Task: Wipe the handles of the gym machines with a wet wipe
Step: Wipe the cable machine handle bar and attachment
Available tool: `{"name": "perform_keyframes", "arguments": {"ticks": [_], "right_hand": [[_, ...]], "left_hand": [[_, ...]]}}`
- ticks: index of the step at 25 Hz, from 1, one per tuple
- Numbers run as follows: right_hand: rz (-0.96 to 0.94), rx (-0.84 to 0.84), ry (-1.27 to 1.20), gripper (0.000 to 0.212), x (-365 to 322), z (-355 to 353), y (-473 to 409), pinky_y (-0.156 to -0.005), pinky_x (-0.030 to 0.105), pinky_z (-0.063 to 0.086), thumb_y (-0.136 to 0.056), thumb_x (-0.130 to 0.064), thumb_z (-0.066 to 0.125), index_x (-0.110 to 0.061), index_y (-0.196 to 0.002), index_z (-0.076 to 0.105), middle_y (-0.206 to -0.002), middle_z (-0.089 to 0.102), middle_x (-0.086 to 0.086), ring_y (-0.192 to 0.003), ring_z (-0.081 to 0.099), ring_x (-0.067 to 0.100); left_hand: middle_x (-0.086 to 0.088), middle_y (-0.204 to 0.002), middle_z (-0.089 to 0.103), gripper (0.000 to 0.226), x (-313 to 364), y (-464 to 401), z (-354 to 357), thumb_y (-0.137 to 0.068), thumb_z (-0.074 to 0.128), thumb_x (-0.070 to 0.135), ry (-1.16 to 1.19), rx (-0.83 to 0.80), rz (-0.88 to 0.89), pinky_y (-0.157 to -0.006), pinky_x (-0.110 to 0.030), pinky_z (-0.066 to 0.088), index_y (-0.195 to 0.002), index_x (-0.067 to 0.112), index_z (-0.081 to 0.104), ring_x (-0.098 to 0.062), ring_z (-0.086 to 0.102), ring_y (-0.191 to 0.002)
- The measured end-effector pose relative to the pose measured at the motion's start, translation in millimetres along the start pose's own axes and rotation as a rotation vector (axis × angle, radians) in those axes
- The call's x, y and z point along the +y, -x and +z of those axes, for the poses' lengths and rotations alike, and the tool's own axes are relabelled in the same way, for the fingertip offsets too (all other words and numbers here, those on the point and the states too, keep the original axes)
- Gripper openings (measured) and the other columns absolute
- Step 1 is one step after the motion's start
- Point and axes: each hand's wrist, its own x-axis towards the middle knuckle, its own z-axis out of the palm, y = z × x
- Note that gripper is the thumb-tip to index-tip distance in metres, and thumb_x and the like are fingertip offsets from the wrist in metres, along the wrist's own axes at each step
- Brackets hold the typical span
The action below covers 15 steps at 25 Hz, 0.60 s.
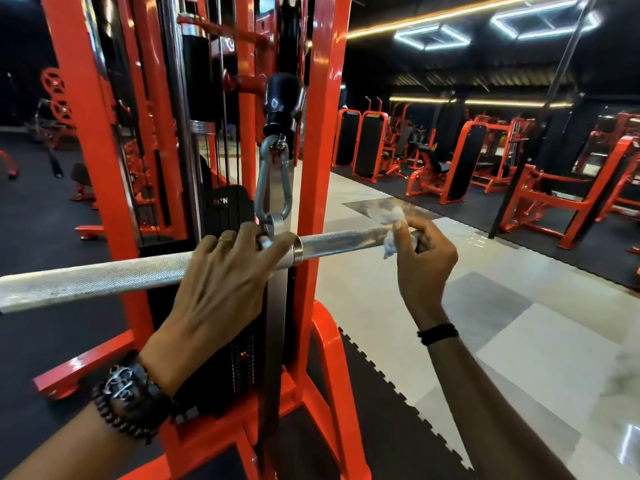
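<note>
A knurled steel bar handle (104, 277) hangs level from a silver carabiner (272, 183) on the orange cable machine (320, 150). My left hand (221, 282) grips the bar at its middle, just under the carabiner. My right hand (424, 258) wraps a crumpled white wet wipe (393, 237) around the bar's right end. The wipe sticks out above and below my fingers. The tip of the bar is hidden inside that hand.
The black weight stack (225, 209) and cables stand behind the bar. More orange machines (457, 161) line the far right. A pale tiled floor (519, 323) stretches to the right, with black rubber matting (381, 410) under the machine.
</note>
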Motion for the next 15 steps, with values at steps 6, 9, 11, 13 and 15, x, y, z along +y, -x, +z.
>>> {"name": "perform_keyframes", "arguments": {"ticks": [6, 9, 11, 13, 15], "right_hand": [[-0.056, -0.120, -0.032, 0.014, -13.8, 26.6, 40.8, -0.064, 0.012, 0.051, -0.094, -0.017, 0.065, -0.006, -0.100, 0.071, -0.083, 0.071, -0.002, -0.075, 0.067, -0.001], [-0.082, -0.123, -0.061, 0.011, -30.3, 38.9, 54.0, -0.070, 0.013, 0.051, -0.093, -0.010, 0.067, -0.007, -0.102, 0.072, -0.090, 0.072, -0.003, -0.081, 0.066, -0.003], [-0.143, -0.203, -0.089, 0.013, -37.3, 46.0, 64.1, -0.073, 0.020, 0.054, -0.092, -0.010, 0.068, -0.007, -0.104, 0.072, -0.094, 0.075, 0.001, -0.083, 0.069, 0.006], [-0.155, -0.252, -0.070, 0.013, -33.5, 45.0, 64.2, -0.073, 0.022, 0.055, -0.092, -0.014, 0.069, -0.009, -0.103, 0.074, -0.094, 0.076, 0.001, -0.082, 0.070, 0.008], [-0.122, -0.142, 0.047, 0.014, -17.9, 35.3, 45.1, -0.064, 0.027, 0.055, -0.093, -0.022, 0.066, -0.012, -0.098, 0.074, -0.084, 0.076, 0.002, -0.072, 0.069, 0.013]], "left_hand": [[-0.012, -0.101, 0.059, 0.060, -10.5, 10.3, 0.8, -0.081, 0.072, 0.017, -0.096, 0.099, 0.046, -0.068, -0.042, 0.036, -0.138, 0.022, 0.055, -0.032, 0.050, -0.085], [-0.010, -0.100, 0.058, 0.055, -9.9, 9.4, -1.5, -0.085, 0.068, 0.023, -0.074, 0.091, 0.069, -0.071, -0.040, 0.037, -0.138, 0.022, 0.055, -0.031, 0.047, -0.088], [-0.009, -0.099, 0.057, 0.053, -11.3, 7.5, -2.1, -0.086, 0.067, 0.026, -0.038, 0.070, 0.070, -0.071, -0.040, 0.039, -0.137, 0.022, 0.055, -0.030, 0.047, -0.088], [-0.008, -0.099, 0.056, 0.055, -12.7, 5.5, -3.6, -0.085, 0.068, 0.028, -0.004, 0.040, 0.074, -0.071, -0.042, 0.044, -0.138, 0.023, 0.053, -0.030, 0.049, -0.088], [-0.007, -0.099, 0.056, 0.060, -13.5, 3.7, -5.8, -0.081, 0.073, 0.028, 0.032, 0.005, 0.082, -0.070, -0.043, 0.049, -0.138, 0.022, 0.052, -0.030, 0.052, -0.086]]}}
